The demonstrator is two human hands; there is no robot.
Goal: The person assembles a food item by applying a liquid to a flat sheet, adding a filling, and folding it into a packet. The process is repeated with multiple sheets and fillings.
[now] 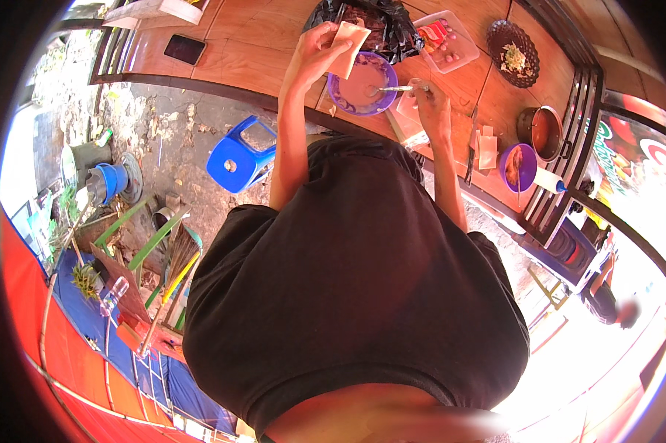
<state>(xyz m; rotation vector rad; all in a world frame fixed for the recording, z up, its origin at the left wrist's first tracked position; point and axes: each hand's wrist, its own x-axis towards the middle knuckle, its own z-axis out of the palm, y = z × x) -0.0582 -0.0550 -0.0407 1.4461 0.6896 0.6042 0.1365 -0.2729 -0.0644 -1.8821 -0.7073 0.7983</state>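
My left hand [314,55] pinches a pale, flat rectangular piece [350,46], which looks like a folded pastry sheet or a thin slice. It is held up beside a purple bowl [331,87], partly over its rim. Inside the bowl is a smooth, pinkish-brown batter-like mix [362,83]. My right hand [434,107] grips the handle of a metal spoon [401,88] at the bowl's right. The spoon's head dips into the mix. Just below the right hand, a pale stack [410,129] is partly hidden.
Behind the bowl lie a black plastic bag [403,37] and a clear tub [468,50]. A dark plate [498,38] holds shredded food. At right are pale pieces [487,151], a pot [554,122], another purple bowl [531,166] and a squeeze bottle [547,179]. A blue stool [233,159] stands left.
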